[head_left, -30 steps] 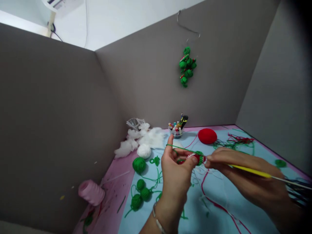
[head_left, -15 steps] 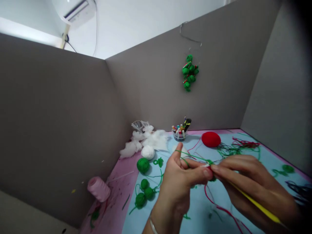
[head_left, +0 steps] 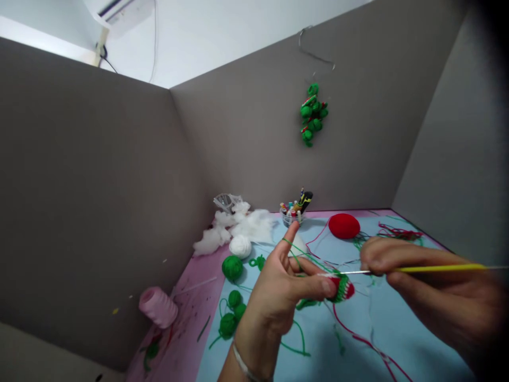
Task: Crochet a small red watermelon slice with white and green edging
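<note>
My left hand (head_left: 288, 284) pinches a small red, white and green crochet piece (head_left: 342, 286) between thumb and fingers. Green yarn (head_left: 306, 254) runs over its raised index finger. My right hand (head_left: 429, 289) is closed on a yellow-handled crochet hook (head_left: 413, 269), whose metal tip points left into the piece. Both hands hover above the light blue mat (head_left: 358, 350).
Green yarn balls (head_left: 232, 267), a white ball (head_left: 240, 246), white stuffing (head_left: 246, 225), a red yarn ball (head_left: 344, 225) and a small cup of tools (head_left: 293, 212) lie behind. A pink spool (head_left: 158, 306) sits left. Grey partition walls enclose the desk; green crochet pieces (head_left: 312, 114) hang on the back wall.
My right hand has pulled back to the right, drawing the hook out level. The crochet piece now shows beyond my left thumb. The view shifted slightly.
</note>
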Tool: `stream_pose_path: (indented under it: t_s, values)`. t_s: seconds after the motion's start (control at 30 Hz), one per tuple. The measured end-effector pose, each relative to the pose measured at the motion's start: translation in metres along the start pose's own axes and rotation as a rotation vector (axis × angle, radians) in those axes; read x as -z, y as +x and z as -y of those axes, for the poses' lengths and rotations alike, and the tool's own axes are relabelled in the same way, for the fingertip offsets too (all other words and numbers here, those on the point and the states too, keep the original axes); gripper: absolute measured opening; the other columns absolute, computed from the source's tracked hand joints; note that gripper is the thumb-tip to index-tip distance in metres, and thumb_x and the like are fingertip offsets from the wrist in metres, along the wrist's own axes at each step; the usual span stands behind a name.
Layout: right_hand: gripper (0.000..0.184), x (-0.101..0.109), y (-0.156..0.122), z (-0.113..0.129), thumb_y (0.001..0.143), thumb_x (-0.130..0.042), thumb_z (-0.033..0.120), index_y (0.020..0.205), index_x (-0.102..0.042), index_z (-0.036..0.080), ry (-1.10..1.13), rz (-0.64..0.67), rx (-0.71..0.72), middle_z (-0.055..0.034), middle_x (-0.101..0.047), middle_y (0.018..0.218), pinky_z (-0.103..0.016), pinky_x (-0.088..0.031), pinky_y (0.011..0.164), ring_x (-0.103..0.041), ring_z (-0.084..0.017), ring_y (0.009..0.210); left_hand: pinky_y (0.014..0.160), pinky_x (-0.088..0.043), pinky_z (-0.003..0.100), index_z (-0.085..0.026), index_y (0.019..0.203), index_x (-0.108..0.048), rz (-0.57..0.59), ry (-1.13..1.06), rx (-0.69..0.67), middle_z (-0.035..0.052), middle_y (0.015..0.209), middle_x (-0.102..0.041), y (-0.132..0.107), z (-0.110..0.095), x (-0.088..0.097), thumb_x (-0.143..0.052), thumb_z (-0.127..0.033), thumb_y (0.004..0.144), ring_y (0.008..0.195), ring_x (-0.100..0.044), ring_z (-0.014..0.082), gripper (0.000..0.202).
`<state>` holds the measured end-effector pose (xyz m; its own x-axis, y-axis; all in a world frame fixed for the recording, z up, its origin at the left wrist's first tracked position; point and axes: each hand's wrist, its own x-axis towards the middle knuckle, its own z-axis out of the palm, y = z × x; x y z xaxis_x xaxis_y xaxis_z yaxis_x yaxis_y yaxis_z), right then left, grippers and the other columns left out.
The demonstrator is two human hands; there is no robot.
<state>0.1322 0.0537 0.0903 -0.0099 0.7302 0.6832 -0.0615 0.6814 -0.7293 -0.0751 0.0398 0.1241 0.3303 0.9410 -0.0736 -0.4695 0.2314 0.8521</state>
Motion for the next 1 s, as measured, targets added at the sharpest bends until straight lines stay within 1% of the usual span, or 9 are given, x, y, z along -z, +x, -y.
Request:
stream_pose_path:
  t_s: [0.07,0.2,0.3,0.37,0.43,0.6,0.8,0.9,1.0]
  values:
    - [0.011,-0.005,0.004,0.003,0.077,-0.08,0.041,0.077,-0.079,0.03,0.087,0.007,-0.099,-0.0025,-0.071,0.071,-0.031,-0.061,0.064,-0.067,-0.02,0.072,0.05,-0.044,0.021,-0.009,0.158,-0.021,-0.022,0.001,-0.014,-0.0011,0.06,-0.069,0.001,0.001,-0.002,-0.094,-0.009,0.044,0.051,-0.057,0.0109,0.136]
    - [0.021,-0.022,0.003,0.002,0.066,-0.085,0.047,0.069,-0.078,0.028,0.31,-0.018,-0.452,-0.0026,-0.07,0.068,-0.027,-0.058,0.053,-0.066,-0.017,0.062,0.052,-0.043,0.02,-0.008,0.152,-0.038,-0.111,0.024,-0.02,-0.0043,0.06,-0.067,0.004,0.007,-0.01,-0.093,-0.005,0.04,0.052,-0.057,0.0091,0.125]
    - [0.021,-0.033,-0.003,-0.004,0.059,-0.089,0.046,0.07,-0.08,0.03,0.317,-0.133,-0.502,-0.0028,-0.075,0.075,-0.026,-0.058,0.056,-0.068,-0.017,0.065,0.057,-0.046,0.021,-0.007,0.136,-0.056,-0.204,0.026,-0.051,-0.0051,0.065,-0.066,0.006,0.013,-0.017,-0.091,-0.005,0.044,0.055,-0.057,0.0073,0.099]
    - [0.021,-0.036,-0.007,-0.007,0.058,-0.09,0.044,0.073,-0.081,0.032,0.247,-0.205,-0.429,-0.0021,-0.077,0.079,-0.023,-0.059,0.06,-0.07,-0.017,0.071,0.061,-0.048,0.022,-0.006,0.125,-0.064,-0.25,0.02,-0.085,-0.0032,0.069,-0.068,0.006,0.016,-0.02,-0.088,-0.008,0.051,0.06,-0.06,0.0081,0.078]
    - [0.018,-0.036,-0.009,-0.007,0.062,-0.088,0.044,0.076,-0.082,0.033,0.183,-0.229,-0.356,-0.0017,-0.079,0.081,-0.022,-0.059,0.063,-0.071,-0.016,0.074,0.063,-0.049,0.023,-0.006,0.124,-0.064,-0.279,0.016,-0.103,-0.0016,0.071,-0.069,0.006,0.016,-0.022,-0.085,-0.009,0.056,0.063,-0.062,0.0088,0.071]
    - [0.013,-0.028,-0.013,-0.008,0.082,-0.075,0.041,0.09,-0.081,0.034,0.002,-0.142,-0.127,-0.0028,-0.08,0.085,-0.024,-0.062,0.065,-0.074,-0.019,0.081,0.059,-0.047,0.023,-0.003,0.15,-0.037,-0.323,0.07,-0.109,-0.0044,0.062,-0.067,0.005,0.014,-0.023,-0.081,-0.004,0.054,0.057,-0.061,0.0104,0.105]
    - [0.029,-0.024,-0.018,-0.01,0.091,-0.061,0.018,0.108,-0.076,0.036,-0.578,0.062,0.431,-0.0023,-0.074,0.093,-0.032,-0.058,0.07,-0.07,-0.019,0.086,0.059,-0.046,0.022,-0.011,0.158,-0.021,-0.384,0.271,-0.192,-0.0034,0.068,-0.067,0.0,0.021,-0.027,-0.077,-0.005,0.062,0.062,-0.059,0.0115,0.111]
    - [0.041,-0.021,-0.021,-0.005,0.087,-0.064,0.012,0.118,-0.073,0.038,-0.79,0.046,0.673,-0.0017,-0.076,0.087,-0.036,-0.055,0.074,-0.067,-0.019,0.077,0.061,-0.046,0.022,-0.012,0.158,-0.021,-0.306,0.196,-0.154,-0.0042,0.068,-0.067,-0.004,0.018,-0.026,-0.082,-0.007,0.059,0.063,-0.058,0.011,0.117]
    - [0.05,-0.014,-0.02,-0.002,0.084,-0.068,0.012,0.127,-0.069,0.038,-0.698,0.134,0.671,-0.0019,-0.078,0.089,-0.037,-0.057,0.074,-0.067,-0.021,0.079,0.059,-0.045,0.023,-0.005,0.156,-0.023,-0.079,-0.009,0.02,-0.0034,0.063,-0.067,-0.006,0.011,-0.019,-0.092,-0.011,0.045,0.056,-0.056,0.0108,0.131]
